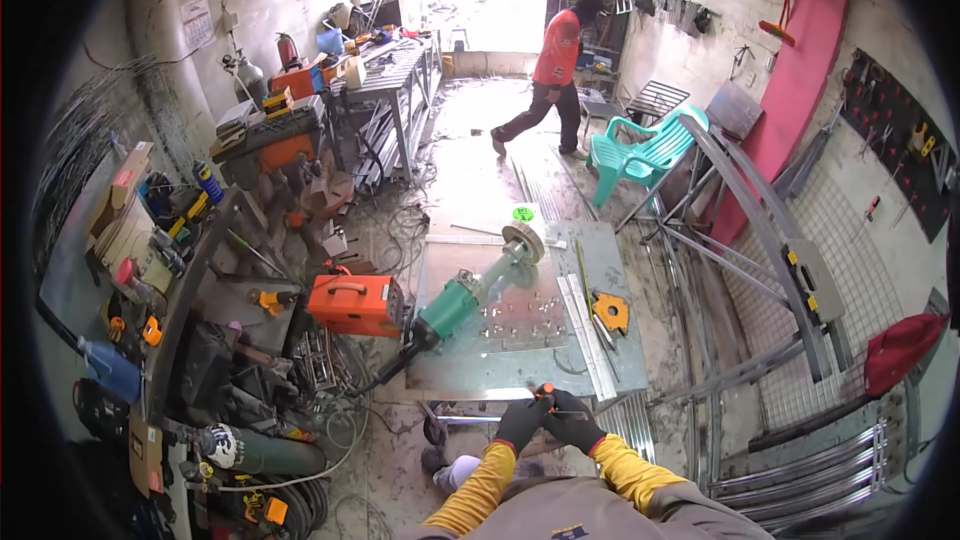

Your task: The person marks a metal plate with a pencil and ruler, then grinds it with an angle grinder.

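Note:
Both of my hands wear black gloves and meet at the near edge of a metal-topped table [480, 370]. My left hand [521, 424] is closed around a small orange and dark tool [545, 392], whose exact kind I cannot make out. Against it, my right hand [574, 429] is closed too, with its fingers at the same tool. Beyond them on the table lie a green angle grinder [450, 308] with a large disc, pale metal strips [587, 337] and a yellow-orange magnetic square [610, 312].
An orange welding machine [355, 304] stands left of the table. A person [558, 65] in a red top is mid-stride at the back, near a turquoise chair [645, 153]. Metal frames [760, 210] lean at the right. A gas cylinder [270, 451] lies at lower left, among cables.

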`<state>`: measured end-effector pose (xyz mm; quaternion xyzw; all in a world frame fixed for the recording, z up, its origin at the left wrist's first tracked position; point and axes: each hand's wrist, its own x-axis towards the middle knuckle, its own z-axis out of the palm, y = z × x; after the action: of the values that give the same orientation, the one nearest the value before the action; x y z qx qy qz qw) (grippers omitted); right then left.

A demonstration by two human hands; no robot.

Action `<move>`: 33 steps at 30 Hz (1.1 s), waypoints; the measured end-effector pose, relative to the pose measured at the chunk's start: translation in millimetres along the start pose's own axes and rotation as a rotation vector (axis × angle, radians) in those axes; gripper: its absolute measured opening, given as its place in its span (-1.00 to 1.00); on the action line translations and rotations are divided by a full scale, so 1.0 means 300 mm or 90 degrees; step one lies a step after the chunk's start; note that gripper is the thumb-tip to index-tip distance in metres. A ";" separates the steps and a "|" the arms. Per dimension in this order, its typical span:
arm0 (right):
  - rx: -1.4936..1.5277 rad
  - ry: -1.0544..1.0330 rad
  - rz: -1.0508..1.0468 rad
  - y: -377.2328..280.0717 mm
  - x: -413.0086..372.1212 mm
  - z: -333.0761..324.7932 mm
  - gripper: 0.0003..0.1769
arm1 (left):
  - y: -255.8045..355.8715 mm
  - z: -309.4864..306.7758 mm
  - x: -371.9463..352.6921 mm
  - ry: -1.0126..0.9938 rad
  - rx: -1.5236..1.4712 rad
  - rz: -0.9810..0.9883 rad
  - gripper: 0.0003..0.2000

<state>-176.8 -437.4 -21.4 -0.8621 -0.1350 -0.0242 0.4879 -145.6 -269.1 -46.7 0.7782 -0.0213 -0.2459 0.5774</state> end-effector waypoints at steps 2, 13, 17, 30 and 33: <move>-0.008 0.022 -0.019 -0.002 0.004 -0.005 -0.53 | -0.002 0.010 0.016 0.042 0.104 0.092 -0.45; -0.030 0.035 0.029 -0.004 0.003 0.000 -0.47 | -0.096 0.100 0.044 0.170 -0.214 0.012 -0.63; -0.176 0.014 0.127 -0.149 -0.001 -0.046 -0.43 | -0.097 0.113 0.038 0.191 -0.262 -0.005 -0.58; -0.134 0.114 0.005 -0.183 0.012 -0.070 -0.62 | -0.070 0.067 0.050 0.049 -0.240 0.046 -0.55; -0.255 0.005 0.095 -0.144 0.018 -0.074 -0.65 | -0.064 0.091 0.034 0.101 -0.207 0.058 -0.56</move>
<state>-180.8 -434.0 27.3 -0.9494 -0.0616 -0.0176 0.3075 -152.7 -290.1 -73.7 0.6901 0.0296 -0.1575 0.7057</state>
